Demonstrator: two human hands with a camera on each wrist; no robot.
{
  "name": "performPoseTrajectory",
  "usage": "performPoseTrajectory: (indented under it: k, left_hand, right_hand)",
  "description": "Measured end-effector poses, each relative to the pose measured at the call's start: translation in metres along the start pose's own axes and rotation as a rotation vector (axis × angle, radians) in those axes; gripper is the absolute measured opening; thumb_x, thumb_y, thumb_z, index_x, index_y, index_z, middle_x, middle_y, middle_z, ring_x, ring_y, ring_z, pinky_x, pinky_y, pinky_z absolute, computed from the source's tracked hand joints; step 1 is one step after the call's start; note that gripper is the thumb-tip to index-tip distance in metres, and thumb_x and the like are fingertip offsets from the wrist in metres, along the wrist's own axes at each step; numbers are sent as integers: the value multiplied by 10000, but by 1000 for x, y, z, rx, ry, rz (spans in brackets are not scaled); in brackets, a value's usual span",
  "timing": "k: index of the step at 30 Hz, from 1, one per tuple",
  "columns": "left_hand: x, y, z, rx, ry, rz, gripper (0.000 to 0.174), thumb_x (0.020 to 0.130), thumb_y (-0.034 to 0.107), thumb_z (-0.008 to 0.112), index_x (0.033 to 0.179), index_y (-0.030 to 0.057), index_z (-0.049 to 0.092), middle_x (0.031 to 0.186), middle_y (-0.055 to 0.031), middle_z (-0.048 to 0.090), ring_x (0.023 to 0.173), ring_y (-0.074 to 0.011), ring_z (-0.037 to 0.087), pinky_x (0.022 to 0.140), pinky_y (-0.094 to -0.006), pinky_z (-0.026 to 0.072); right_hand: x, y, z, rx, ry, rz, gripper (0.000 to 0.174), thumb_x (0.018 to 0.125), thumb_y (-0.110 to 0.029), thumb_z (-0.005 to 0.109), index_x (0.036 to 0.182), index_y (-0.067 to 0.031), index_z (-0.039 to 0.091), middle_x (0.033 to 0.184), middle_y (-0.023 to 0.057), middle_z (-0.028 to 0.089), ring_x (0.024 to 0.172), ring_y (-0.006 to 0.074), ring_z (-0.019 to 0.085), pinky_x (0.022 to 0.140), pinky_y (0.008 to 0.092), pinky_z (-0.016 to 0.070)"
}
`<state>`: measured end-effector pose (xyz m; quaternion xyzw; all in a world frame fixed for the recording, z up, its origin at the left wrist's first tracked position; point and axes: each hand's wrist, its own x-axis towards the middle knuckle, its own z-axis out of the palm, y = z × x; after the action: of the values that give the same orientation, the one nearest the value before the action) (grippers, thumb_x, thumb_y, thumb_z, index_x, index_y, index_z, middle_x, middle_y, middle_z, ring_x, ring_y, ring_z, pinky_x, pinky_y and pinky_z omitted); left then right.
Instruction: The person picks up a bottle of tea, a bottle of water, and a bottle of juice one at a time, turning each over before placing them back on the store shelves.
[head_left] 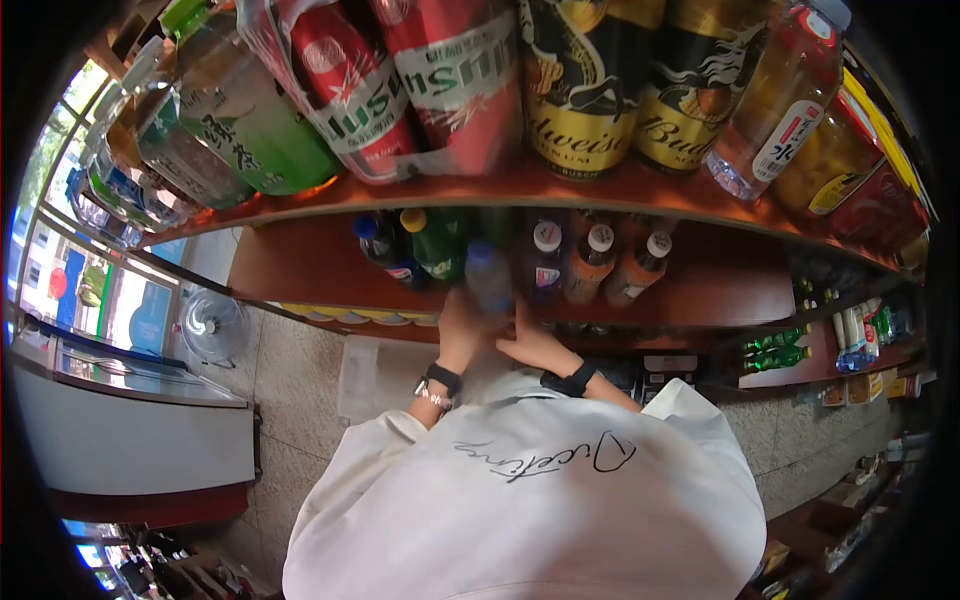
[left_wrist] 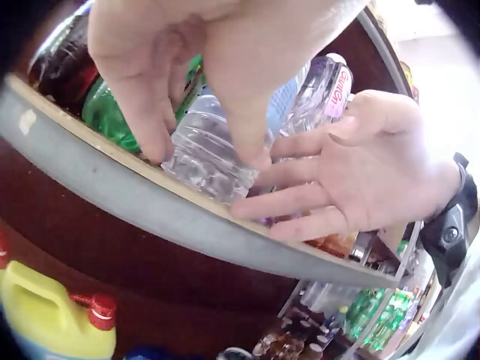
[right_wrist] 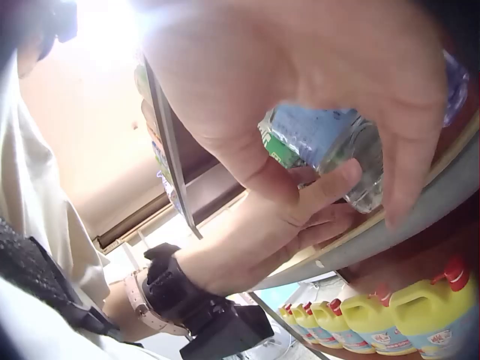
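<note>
A clear plastic water bottle with a blue label stands at the front edge of the lower shelf. My left hand holds its lower part; in the left wrist view the thumb and fingers of that hand lie on either side of the ribbed base. On the bottle's other side is my right hand. Its fingers are nearly straight and spread, palm showing, with fingertips right at the bottle. A green bottle is to its left, a clear bottle with a pink-marked label to its right.
Orange drink bottles stand further right, a dark blue-capped bottle further left. The upper shelf overhangs, loaded with cans and bottles. Yellow jugs with red caps are below the lower shelf's edge. A fan stands at left.
</note>
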<state>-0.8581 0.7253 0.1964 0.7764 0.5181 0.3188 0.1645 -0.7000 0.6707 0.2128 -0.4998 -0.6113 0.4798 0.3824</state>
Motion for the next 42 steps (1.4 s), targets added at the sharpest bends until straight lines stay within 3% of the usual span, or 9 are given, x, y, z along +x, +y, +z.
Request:
performPoseTrajectory:
  k: [6, 12, 17, 20, 24, 30, 32, 35, 42]
  left_hand:
    - [-10, -5, 21, -313, 171, -123, 321, 772, 64, 723, 1042, 23, 553, 950, -126, 641, 893, -257, 665, 768, -359, 516]
    - [-17, 14, 26, -448, 112, -261, 466, 789, 73, 708, 1205, 6, 511, 1034, -141, 627, 933, -254, 658, 796, -357, 513]
    - [-7, 2, 39, -245, 185, -62, 634, 809, 190, 703, 1356, 5, 441, 1212, -196, 582, 1081, -300, 608, 871, -364, 494]
    - [-4, 8, 35, -295, 91, -179, 669, 816, 224, 696, 1380, 0, 414, 1244, -203, 575, 1114, -315, 595, 903, -366, 484]
    - [-10, 4, 24, -495, -51, -239, 666, 826, 205, 680, 1396, 6, 399, 1288, -206, 558, 1160, -297, 578, 928, -364, 475]
    - [3, 23, 8, -565, 24, -84, 579, 869, 195, 611, 1390, 23, 425, 1328, -187, 549, 1163, -271, 585, 940, -339, 466]
    - [10, 42, -15, -290, -283, -286, 569, 881, 194, 587, 1394, 16, 417, 1339, -191, 539, 1190, -267, 566, 975, -329, 438]
    - [-5, -1, 17, -404, -148, -97, 568, 880, 192, 582, 1389, 1, 416, 1346, -205, 529, 1225, -276, 537, 1006, -342, 413]
    - [4, 9, 22, -778, -115, -235, 685, 910, 184, 556, 1485, -14, 242, 1468, -163, 392, 1343, -238, 387, 1097, -317, 298]
  right_hand:
    - [-3, 27, 1, -226, -12, -18, 986, 815, -96, 637, 1486, 3, -80, 1341, 246, 437, 1185, 257, 515, 956, 346, 468]
    - [6, 24, 5, -24, 25, -62, 1035, 806, -75, 621, 1487, -18, -157, 1463, 261, 282, 1231, 264, 484, 989, 346, 443]
    - [-2, -7, 5, -84, -79, -27, 1054, 785, -71, 626, 1489, -7, -155, 1561, 273, -1, 1447, 308, 165, 1136, 354, 261]
    - [1, -6, 9, 23, -21, 43, 1061, 779, -86, 635, 1491, 0, -146, 1570, 257, -56, 1470, 320, 24, 1161, 347, 190]
    - [13, 18, 7, 32, 57, -93, 1070, 780, -101, 641, 1488, 0, -155, 1572, 243, -78, 1470, 337, 14, 1165, 346, 167]
    - [5, -2, 10, 245, -117, 56, 1060, 783, -60, 626, 1492, -14, -161, 1574, 235, -89, 1466, 311, 33, 1165, 367, 179]
    - [7, -6, 7, 13, 19, -63, 1051, 789, -45, 621, 1496, -20, -156, 1575, 234, -87, 1469, 304, 1, 1175, 375, 144]
    - [16, 6, 7, 102, 12, -67, 1036, 792, -47, 619, 1497, -12, -140, 1575, 236, -78, 1471, 313, -40, 1184, 374, 80]
    - [23, 22, 7, -60, 101, -228, 1012, 799, -43, 601, 1505, -15, -123, 1578, 230, -84, 1473, 308, -49, 1186, 378, 45]
